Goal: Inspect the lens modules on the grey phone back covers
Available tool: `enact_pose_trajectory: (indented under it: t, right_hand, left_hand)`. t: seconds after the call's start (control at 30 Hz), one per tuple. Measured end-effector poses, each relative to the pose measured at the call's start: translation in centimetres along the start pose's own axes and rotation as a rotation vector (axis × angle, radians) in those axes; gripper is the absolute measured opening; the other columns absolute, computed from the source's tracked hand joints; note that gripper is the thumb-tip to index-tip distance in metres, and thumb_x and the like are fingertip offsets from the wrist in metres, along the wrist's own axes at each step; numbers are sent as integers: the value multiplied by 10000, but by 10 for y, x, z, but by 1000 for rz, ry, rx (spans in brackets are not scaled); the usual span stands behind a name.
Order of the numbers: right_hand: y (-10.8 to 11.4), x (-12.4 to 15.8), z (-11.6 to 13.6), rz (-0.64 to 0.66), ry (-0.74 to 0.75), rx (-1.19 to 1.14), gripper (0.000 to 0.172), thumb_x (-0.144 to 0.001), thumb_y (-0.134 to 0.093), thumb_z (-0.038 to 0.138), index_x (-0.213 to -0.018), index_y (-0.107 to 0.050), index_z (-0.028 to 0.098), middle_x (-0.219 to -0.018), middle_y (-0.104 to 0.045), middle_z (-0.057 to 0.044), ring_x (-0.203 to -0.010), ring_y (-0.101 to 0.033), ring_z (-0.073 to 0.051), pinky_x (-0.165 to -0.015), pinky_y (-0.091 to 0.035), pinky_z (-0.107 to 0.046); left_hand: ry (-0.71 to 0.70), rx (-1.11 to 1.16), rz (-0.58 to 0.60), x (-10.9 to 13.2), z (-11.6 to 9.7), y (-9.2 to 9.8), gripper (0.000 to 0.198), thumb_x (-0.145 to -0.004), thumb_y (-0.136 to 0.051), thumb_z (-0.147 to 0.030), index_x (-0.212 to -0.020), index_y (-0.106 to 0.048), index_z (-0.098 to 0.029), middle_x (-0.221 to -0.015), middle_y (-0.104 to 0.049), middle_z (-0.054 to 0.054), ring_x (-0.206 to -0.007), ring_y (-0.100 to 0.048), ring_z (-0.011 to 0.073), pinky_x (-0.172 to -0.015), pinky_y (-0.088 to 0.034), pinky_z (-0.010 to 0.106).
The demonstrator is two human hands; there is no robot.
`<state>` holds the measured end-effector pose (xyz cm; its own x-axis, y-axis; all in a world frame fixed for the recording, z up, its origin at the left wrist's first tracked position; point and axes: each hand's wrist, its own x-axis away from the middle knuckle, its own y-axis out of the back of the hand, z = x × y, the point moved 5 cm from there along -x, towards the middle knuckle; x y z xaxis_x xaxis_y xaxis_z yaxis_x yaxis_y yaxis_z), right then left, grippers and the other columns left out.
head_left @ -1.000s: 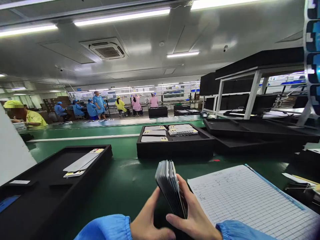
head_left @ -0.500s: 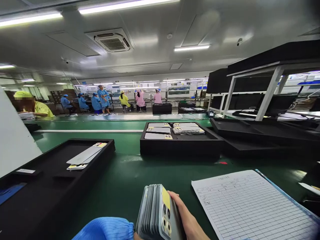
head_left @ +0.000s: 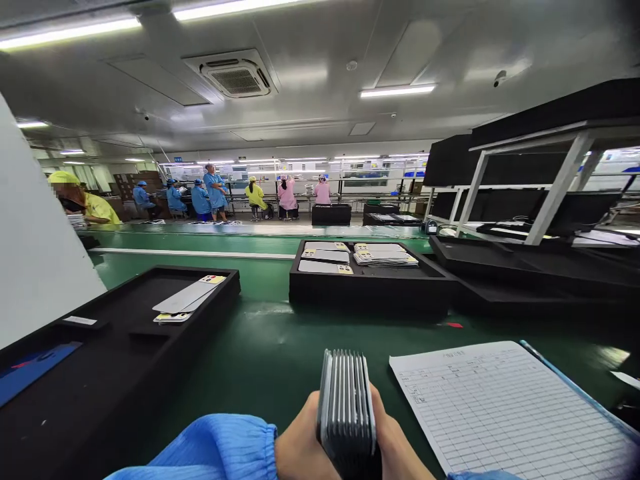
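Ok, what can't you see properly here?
Head view:
The stack: its lower end is cut off by the bottom edge.
The left hand and right hand: fingers partly hidden behind the stack.
The form: its writing is too small to read.

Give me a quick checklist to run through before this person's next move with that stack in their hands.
1. Stack of grey phone covers held by both hands: ok, the left hand and right hand grip its sides.
2. Stack edges even: ok, it stands upright and roughly aligned.
3. Loose covers in the left black tray lined up: not ok, they lie askew.
4. Paper form entries readable: cannot tell, too small.
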<state>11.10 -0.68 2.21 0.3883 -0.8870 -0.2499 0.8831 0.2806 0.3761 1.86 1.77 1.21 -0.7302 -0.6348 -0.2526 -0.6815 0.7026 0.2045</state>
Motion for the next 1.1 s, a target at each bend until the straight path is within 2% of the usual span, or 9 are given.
enact_pose_trajectory:
  t: [0.07, 0.13, 0.23, 0.3, 0.43, 0.57, 0.7, 0.9, 1.1]
  right_hand:
    - [1, 1, -1, -10, -20, -11, 905, -590, -705, 471, -1329, -244, 225, -1009, -572, -90, -922, -569, -303, -817, -447, -409]
    - [2, 1, -7, -12, -48, -34, 829, -605, -691, 461, -1297, -297, 233, -960, -582, -83, -897, -573, -306, -767, -464, -401]
    - [3, 1, -22, -10, -104, -52, 785, -588, -686, 444, -1262, -341, 238, -982, -577, -86, -927, -554, -315, -773, -457, -406]
    - [2, 2, -28, -18, -120, -55, 807, -564, -694, 416, -1265, -336, 242, -1010, -566, -78, -952, -538, -306, -813, -440, -410]
    - [0, 5, -30, -2, -96, -95, 782, -572, -677, 421, -1254, -342, 233, -992, -556, -64, -943, -531, -287, -825, -434, -397]
    - [-2, 7, -28, 51, -101, -122, 683, -586, -665, 512, -1155, -423, 223, -991, -548, -67, -918, -530, -276, -779, -445, -363]
    - [-1, 4, -28, 56, -63, -123, 791, -545, -641, 625, -1171, -409, 201, -954, -548, -76, -880, -524, -273, -752, -438, -360]
    - [-1, 0, -27, 69, -49, -140, 851, -537, -571, 726, -1181, -392, 199, -868, -532, -55, -769, -517, -225, -695, -433, -337]
    - [-2, -3, -21, 99, -63, -181, 862, -520, -544, 764, -1165, -404, 209, -939, -548, -71, -762, -522, -219, -707, -435, -349]
  left_hand:
    - [-8, 25, 17, -1, 6, -3, 577, -550, -749, -424, -1015, -557, -141, -867, -594, 51, -772, -573, 194, -670, -475, 289]
    - [-34, 49, -5, -1, 5, -3, 759, -482, -788, -419, -1129, -493, -152, -940, -581, 73, -823, -569, 217, -712, -471, 313]
    - [-101, 34, -148, 0, -7, 11, 1123, -423, -816, -411, -1344, -211, -196, -1147, -499, 127, -964, -536, 262, -852, -426, 382]
    - [-130, -14, -254, 1, -16, 23, 1222, -449, -808, -411, -1380, -35, -238, -1256, -416, 144, -1034, -505, 272, -926, -370, 413]
    - [-149, -112, -245, 3, -19, 30, 1056, -550, -751, -442, -1364, -91, -314, -1273, -418, 105, -1071, -480, 269, -948, -341, 417]
    - [-159, -96, -266, 5, -13, 30, 992, -549, -733, -489, -1343, -164, -314, -1232, -449, 96, -997, -513, 248, -924, -358, 410]
    - [-192, -23, -280, 2, -15, 29, 964, -561, -692, -553, -1334, -188, -275, -1249, -431, 118, -955, -534, 232, -884, -387, 378]
    - [-198, 4, -268, 0, -16, 29, 854, -662, -591, -577, -1335, -133, -318, -1256, -424, 96, -955, -539, 200, -893, -380, 364]
    - [-175, 5, -261, 0, -14, 30, 809, -726, -542, -554, -1349, -92, -301, -1246, -440, 96, -1092, -468, 238, -923, -361, 378]
